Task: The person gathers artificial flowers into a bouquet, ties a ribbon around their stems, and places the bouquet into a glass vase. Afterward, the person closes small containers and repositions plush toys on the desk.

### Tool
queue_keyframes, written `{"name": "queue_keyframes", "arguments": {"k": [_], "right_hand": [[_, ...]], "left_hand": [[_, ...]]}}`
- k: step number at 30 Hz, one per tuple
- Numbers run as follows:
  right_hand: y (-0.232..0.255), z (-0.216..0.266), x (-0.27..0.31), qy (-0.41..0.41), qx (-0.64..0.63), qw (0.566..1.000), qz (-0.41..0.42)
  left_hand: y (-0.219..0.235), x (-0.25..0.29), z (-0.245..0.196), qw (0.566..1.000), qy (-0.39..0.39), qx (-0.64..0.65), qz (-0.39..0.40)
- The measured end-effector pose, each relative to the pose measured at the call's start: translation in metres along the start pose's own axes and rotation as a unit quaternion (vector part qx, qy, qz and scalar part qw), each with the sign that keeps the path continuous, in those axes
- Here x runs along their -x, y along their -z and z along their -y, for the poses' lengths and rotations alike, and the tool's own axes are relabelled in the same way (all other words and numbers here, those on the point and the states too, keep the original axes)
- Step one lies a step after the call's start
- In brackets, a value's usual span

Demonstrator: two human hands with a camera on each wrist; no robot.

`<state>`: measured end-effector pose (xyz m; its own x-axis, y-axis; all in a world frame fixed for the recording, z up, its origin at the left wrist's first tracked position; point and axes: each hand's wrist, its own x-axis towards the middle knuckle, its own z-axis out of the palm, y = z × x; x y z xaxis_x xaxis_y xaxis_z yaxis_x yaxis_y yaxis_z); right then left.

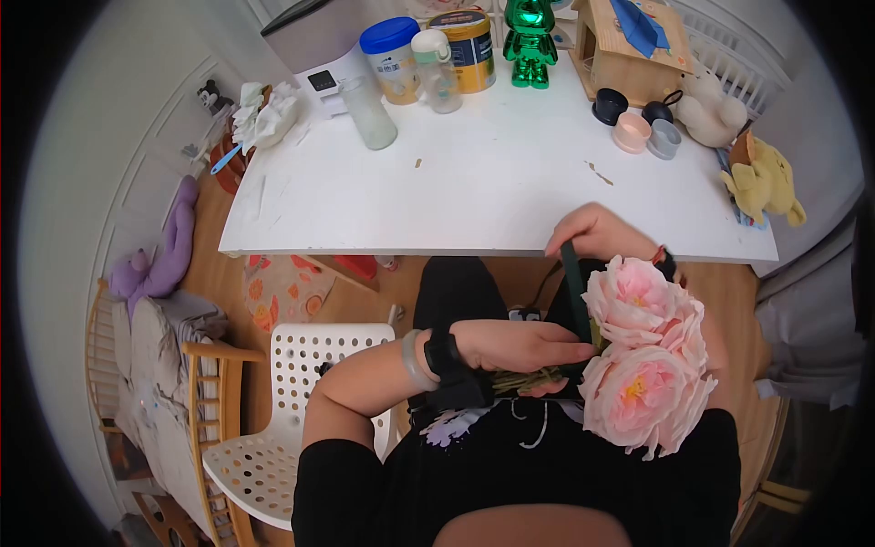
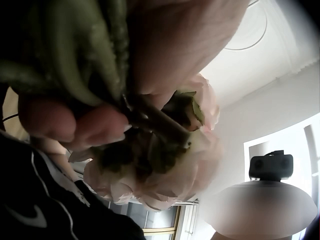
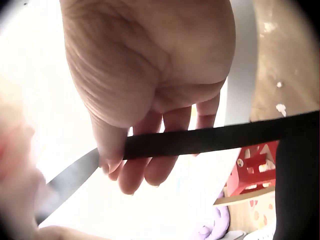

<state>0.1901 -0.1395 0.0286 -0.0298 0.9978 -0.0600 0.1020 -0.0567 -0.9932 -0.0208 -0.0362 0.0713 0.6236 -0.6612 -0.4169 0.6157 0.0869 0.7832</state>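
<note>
My left hand [image 1: 519, 345] grips a bunch of pale pink artificial flowers [image 1: 638, 387] by the stems, in front of my body. In the left wrist view, green stems [image 2: 82, 47] are bundled inside the curled fingers, with the blooms [image 2: 155, 185] beyond them. Near the table's front edge, my right hand [image 1: 592, 232] pinches a dark green ribbon-like strip [image 1: 574, 290] that leads down to the bunch. Seen from the right wrist, the strip [image 3: 210, 140] passes between thumb and fingers, pulled straight, one end running toward the blooms. Where it meets the stems is hidden by the flowers.
On the white table [image 1: 456, 201] stand a glass bottle [image 1: 369, 114], tins, a green figurine [image 1: 530, 46], a wooden house [image 1: 633, 50] and small cups [image 1: 632, 133]. A yellow plush toy [image 1: 766, 178] sits at the right edge. A white chair [image 1: 310, 392] is at left.
</note>
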Motion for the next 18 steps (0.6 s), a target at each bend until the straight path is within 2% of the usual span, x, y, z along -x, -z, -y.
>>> {"name": "queue_keyframes", "arguments": {"k": [1, 2, 4, 6, 8, 9, 10, 12, 13, 14, 16, 18], "right_hand": [[0.002, 0.026, -0.001, 0.010, 0.079, 0.997, -0.018], [0.006, 0.044, -0.003, 0.010, 0.078, 0.997, -0.016], [0.012, 0.074, -0.007, 0.097, 0.188, 0.975, 0.062], [0.009, 0.105, -0.006, 0.099, 0.218, 0.970, 0.053], [0.006, 0.127, -0.007, 0.110, 0.306, 0.945, 0.038], [0.004, 0.132, -0.007, 0.146, 0.330, 0.932, 0.020], [0.002, 0.139, -0.006, 0.146, 0.330, 0.932, 0.020], [-0.004, 0.153, -0.002, 0.228, 0.447, 0.864, -0.038], [-0.004, 0.158, 0.001, 0.273, 0.527, 0.802, -0.069], [-0.006, 0.163, 0.006, 0.272, 0.527, 0.802, -0.069], [-0.011, 0.174, 0.019, 0.364, 0.576, 0.702, -0.207], [-0.017, 0.191, 0.043, 0.329, 0.605, 0.666, -0.286]], "left_hand": [[0.000, -0.001, 0.001, 1.000, 0.001, 0.016, -0.002], [0.003, -0.003, 0.003, 1.000, 0.001, 0.017, -0.003], [0.008, -0.007, 0.008, 1.000, -0.011, -0.011, -0.005], [0.008, -0.008, 0.006, 0.999, 0.003, -0.029, -0.029], [0.009, -0.010, 0.005, 0.997, 0.016, -0.047, -0.052], [0.012, -0.011, 0.005, 0.997, 0.019, -0.053, -0.060], [0.014, -0.012, 0.005, 0.996, 0.021, -0.059, -0.067], [0.021, -0.012, 0.003, 0.995, 0.020, -0.052, -0.084], [0.024, -0.012, 0.003, 0.994, 0.019, -0.045, -0.101], [0.027, -0.012, 0.005, 0.994, 0.019, -0.046, -0.101], [0.033, -0.010, 0.010, 0.984, -0.012, -0.051, -0.171], [0.039, -0.008, 0.010, 0.979, -0.034, -0.061, -0.193]]}}
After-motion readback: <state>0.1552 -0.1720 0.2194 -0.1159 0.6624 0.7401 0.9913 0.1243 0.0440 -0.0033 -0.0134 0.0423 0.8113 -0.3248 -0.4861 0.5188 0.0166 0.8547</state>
